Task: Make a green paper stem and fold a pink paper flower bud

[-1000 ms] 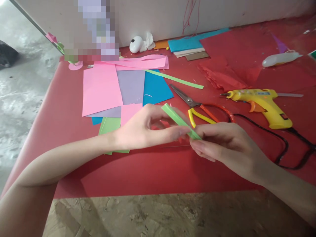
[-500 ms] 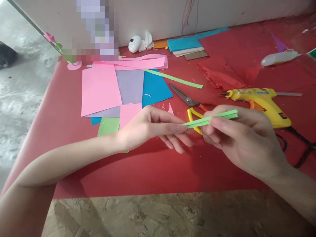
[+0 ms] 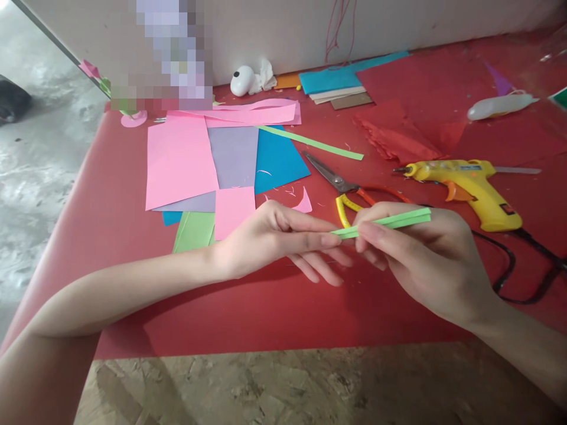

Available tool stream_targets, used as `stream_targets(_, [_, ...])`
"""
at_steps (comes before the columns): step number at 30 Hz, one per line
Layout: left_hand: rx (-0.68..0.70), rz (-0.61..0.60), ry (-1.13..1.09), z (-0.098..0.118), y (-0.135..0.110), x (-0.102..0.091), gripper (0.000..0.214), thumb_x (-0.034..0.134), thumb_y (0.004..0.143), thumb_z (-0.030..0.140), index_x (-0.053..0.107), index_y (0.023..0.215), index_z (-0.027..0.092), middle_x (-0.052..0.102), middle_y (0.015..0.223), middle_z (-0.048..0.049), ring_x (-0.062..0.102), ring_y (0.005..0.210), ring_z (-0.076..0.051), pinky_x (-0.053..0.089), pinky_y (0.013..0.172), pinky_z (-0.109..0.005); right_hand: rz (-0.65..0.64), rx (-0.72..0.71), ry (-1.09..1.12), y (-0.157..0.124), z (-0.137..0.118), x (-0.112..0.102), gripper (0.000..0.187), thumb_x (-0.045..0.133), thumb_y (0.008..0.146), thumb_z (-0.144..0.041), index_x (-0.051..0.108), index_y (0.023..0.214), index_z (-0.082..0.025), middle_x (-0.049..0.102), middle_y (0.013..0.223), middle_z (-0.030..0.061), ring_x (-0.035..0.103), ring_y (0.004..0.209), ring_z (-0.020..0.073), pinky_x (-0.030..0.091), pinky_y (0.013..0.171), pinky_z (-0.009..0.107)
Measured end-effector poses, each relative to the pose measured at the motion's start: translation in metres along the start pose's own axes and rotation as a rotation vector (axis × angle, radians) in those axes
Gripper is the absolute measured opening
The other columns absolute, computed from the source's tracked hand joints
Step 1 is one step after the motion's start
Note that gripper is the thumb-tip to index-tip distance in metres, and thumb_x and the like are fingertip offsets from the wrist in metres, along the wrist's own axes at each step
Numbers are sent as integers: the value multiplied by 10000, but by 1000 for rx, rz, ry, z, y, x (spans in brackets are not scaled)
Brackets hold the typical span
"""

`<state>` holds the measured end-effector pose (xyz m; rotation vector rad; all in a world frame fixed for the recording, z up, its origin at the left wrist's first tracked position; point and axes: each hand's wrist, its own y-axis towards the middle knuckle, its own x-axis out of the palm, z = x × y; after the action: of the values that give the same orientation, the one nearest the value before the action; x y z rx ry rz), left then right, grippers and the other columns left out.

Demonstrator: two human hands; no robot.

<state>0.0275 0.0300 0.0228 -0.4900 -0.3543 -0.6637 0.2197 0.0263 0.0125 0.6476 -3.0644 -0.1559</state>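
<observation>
My left grip (image 3: 270, 242) pinches the near end of the folded green paper strip (image 3: 398, 219); my right grip (image 3: 425, 260) is closed along its length, above the red bench (image 3: 266, 319). I judge that uneven pressure could let the fold spring open or crease crooked

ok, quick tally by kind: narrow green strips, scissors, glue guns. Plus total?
Narrow green strips: 2, the folded green strip pinched between left hand and right hand, and the loose green strip lying flat
Scissors: 1
Hot glue gun: 1
Total: 4
</observation>
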Motion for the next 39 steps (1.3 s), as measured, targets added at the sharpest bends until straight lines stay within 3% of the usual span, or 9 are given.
stream_targets(4, [8, 7, -32, 2, 1, 1, 140, 614, 840, 192, 738, 780, 168, 745, 722, 11, 709, 625, -94, 587, 575, -154, 79, 87, 64, 1, -1, -5, 254, 584, 852, -241, 597, 610, -166, 511, 616, -8, 444, 529, 35, 302, 442, 179])
stream_targets(8, [15, 21, -21, 5, 2, 2, 204, 573, 853, 120, 733, 727, 136, 733, 686, -5, 706, 619, -90, 570, 554, -132, 69, 136, 96, 4, -1, -8, 250, 597, 830, -240, 611, 588, -180, 499, 573, 0, 438, 516, 54, 276, 439, 211])
stream_targets(14, [11, 76, 128, 14, 2, -5, 163, 598, 821, 122, 701, 694, 119, 710, 600, -13, 687, 522, -127, 564, 482, -176, -157, 173, -128, 14, -1, -21, 225, 611, 806, -310, 655, 633, -175, 568, 611, 9, 477, 546, 64, 336, 469, 199])
stream_targets(18, [-83, 32, 294, 17, 2, -9, 146, 595, 788, 126, 667, 660, 118, 666, 501, 4, 629, 403, -117, 521, 407, -169, -384, 320, -188, 19, -2, -23, 234, 592, 805, -361, 686, 711, -169, 591, 630, 15, 517, 588, 78, 379, 522, 189])
stream_targets(21, [-181, -20, 342, 13, 2, -7, 123, 587, 768, 118, 638, 656, 121, 652, 485, 16, 621, 400, -104, 513, 416, -158, -496, 312, -212, 20, 2, -18, 249, 573, 818, -392, 677, 756, -174, 590, 640, 3, 509, 575, 72, 358, 488, 179])
stream_targets(24, [-217, -39, 357, 9, 3, -5, 124, 577, 787, 149, 623, 675, 122, 659, 511, 15, 627, 423, -92, 523, 448, -154, -480, 280, -218, 19, 6, -13, 209, 601, 800, -362, 670, 726, -179, 609, 650, -2, 530, 601, 72, 391, 521, 172])
stream_targets(30, [-218, -51, 465, 11, 3, -7, 190, 654, 771, 251, 628, 645, 111, 603, 470, 32, 569, 372, -57, 456, 411, -119, -411, 324, -117, 15, 3, -10, 184, 626, 757, -307, 680, 656, -162, 554, 567, 11, 420, 483, 54, 262, 410, 198])
stream_targets(34, [-234, -66, 392, 6, 1, -2, 213, 652, 781, 282, 628, 654, 113, 599, 476, 28, 569, 366, -65, 435, 384, -128, -359, 314, -122, 12, -3, -11, 150, 624, 737, -242, 678, 617, -170, 534, 554, 9, 405, 481, 55, 256, 418, 213])
stream_targets(39, [-213, -97, 295, -7, 0, 10, 226, 617, 810, 285, 608, 671, 107, 613, 535, 15, 595, 429, -56, 501, 465, -131, -621, 229, -242, 18, -3, -27, 198, 594, 773, -240, 673, 607, -167, 523, 539, -1, 448, 498, 65, 295, 438, 205])
